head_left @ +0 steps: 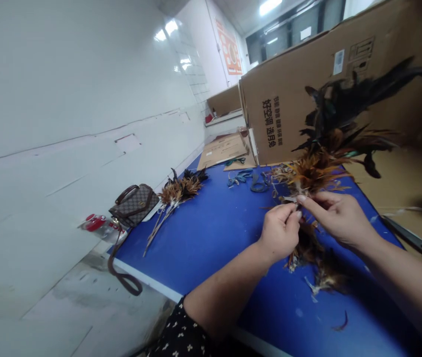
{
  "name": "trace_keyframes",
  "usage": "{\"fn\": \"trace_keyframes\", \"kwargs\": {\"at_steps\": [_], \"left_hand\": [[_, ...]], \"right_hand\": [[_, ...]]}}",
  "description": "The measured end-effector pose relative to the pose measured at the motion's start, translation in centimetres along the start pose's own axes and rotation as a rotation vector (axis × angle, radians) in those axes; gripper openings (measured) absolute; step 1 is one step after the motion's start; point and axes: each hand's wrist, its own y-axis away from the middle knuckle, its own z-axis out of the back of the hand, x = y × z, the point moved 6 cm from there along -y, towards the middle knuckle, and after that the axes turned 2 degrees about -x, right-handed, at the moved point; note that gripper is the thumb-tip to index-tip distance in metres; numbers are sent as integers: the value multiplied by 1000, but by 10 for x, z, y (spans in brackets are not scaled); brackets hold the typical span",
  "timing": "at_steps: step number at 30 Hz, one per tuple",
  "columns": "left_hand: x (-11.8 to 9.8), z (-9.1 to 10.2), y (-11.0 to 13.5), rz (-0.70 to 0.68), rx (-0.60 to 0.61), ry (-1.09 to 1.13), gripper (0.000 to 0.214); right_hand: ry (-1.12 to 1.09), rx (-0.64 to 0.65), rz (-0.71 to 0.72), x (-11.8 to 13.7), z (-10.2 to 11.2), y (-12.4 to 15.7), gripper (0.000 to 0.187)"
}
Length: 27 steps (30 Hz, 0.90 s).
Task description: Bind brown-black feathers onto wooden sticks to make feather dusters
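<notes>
Both hands meet over the blue table [211,233]. My left hand [281,232] is closed, thumb and fingers pinched on the stem end of a bunch of brown and black feathers [330,144]. The bunch fans up and to the right in front of a cardboard box [307,99]. My right hand [339,218] pinches the same stem end from the right, fingertips touching those of the left. Loose brown feathers [315,258] lie on the table under and behind my hands.
A finished feather bundle on a thin stick [176,196] lies at the table's left. A small brown handbag [133,204] with a strap and a red-capped bottle [97,225] sit at the left corner. Blue-handled scissors [250,179] lie near the box. Metal shears [419,243] rest at right.
</notes>
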Motion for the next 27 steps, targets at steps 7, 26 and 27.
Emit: {"fn": "trace_keyframes", "kwargs": {"at_steps": [7, 26, 27], "left_hand": [[-20, 2, 1, -195, 70, -134, 32], [13, -7, 0, 461, 191, 508, 75], [11, -7, -1, 450, 183, 489, 74]], "right_hand": [[42, 34, 19, 0, 8, -4, 71], [11, 132, 32, 8, 11, -12, 70], [55, 116, 35, 10, 13, -12, 70]]}}
